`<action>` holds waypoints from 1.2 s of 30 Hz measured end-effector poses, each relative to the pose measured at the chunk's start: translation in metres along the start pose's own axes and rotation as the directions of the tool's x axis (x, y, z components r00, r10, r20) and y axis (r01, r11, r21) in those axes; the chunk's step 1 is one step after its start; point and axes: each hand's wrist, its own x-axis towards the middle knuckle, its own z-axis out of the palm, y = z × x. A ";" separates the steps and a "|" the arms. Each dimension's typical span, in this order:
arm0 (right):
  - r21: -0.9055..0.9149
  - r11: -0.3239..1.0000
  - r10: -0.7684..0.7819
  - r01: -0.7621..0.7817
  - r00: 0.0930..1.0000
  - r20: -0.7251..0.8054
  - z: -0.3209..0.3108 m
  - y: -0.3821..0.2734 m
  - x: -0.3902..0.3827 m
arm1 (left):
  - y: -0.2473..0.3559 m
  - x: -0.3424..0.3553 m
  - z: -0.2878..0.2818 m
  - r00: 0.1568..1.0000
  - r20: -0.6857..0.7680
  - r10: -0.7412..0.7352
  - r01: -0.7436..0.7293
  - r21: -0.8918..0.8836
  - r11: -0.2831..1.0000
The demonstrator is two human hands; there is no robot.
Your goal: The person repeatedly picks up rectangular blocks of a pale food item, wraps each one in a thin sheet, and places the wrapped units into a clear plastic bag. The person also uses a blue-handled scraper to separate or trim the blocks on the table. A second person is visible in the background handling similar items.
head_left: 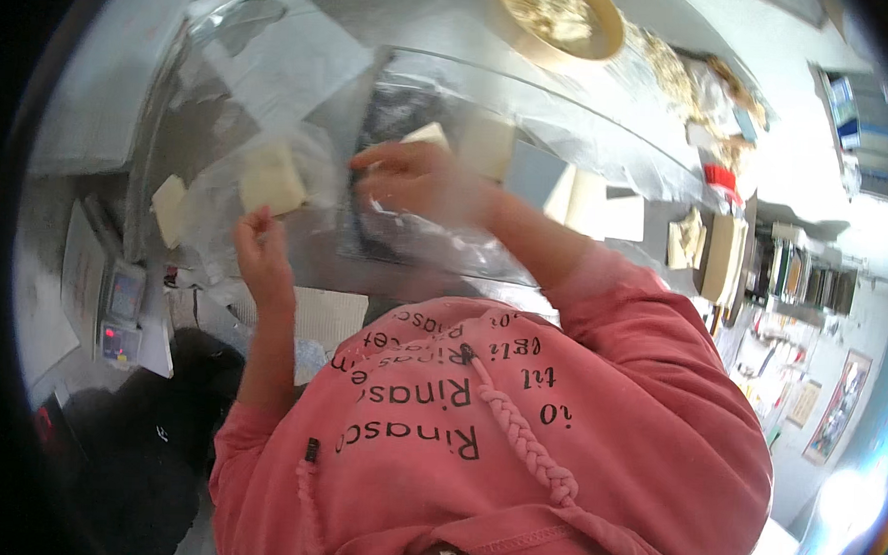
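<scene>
Lying flat on a rounded spread of clear film (209,196), the pale square (273,179) serves here as the landmark. As far as the view shows, the work looks partway along: the square is laid out on the film, but the film is not closed over it. 1 more pale piece (170,211) lies just left of the square, and a small pale piece (427,135) sits to its right and a little farther off, behind the right hand; I judge that these 2 are left to deal with.

The left hand (262,256) is at the near edge of the square, its fingertips drawn together and touching there; I cannot tell whether they pinch the square, the film, or only press down. The right hand (418,184) is to the right of the square, fingers stretched toward it above a dark board (386,114) under glossy plastic. That hand is blurred, so I cannot tell whether it grasps anything.

Beyond the square lies a translucent white sheet (297,59). Far off to its right stand a round tub (612,39) of crumpled, gold-toned material and a red brush (721,177).
</scene>
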 end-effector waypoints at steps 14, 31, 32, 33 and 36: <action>-0.455 0.831 0.276 -0.321 0.947 -0.164 -0.195 0.104 -0.178 | 0.079 -0.203 0.325 0.519 0.613 -0.596 0.853 -0.422 0.309; -0.741 0.447 0.458 -0.501 0.840 -0.292 -0.232 0.116 -0.290 | 0.091 -0.248 0.388 0.192 0.749 -0.635 0.915 0.097 0.391; -0.644 0.482 0.543 -0.594 0.779 -0.313 -0.231 0.114 -0.291 | 0.089 -0.247 0.392 0.219 0.747 -0.628 0.919 0.059 0.391; -0.743 0.452 0.420 -0.493 0.853 -0.310 -0.230 0.113 -0.292 | 0.088 -0.248 0.396 0.263 0.770 -0.581 0.917 -0.012 0.399; -0.908 0.388 0.083 -0.159 0.987 -0.137 -0.234 0.117 -0.292 | 0.086 -0.254 0.405 -0.029 0.649 -0.760 0.920 0.315 0.234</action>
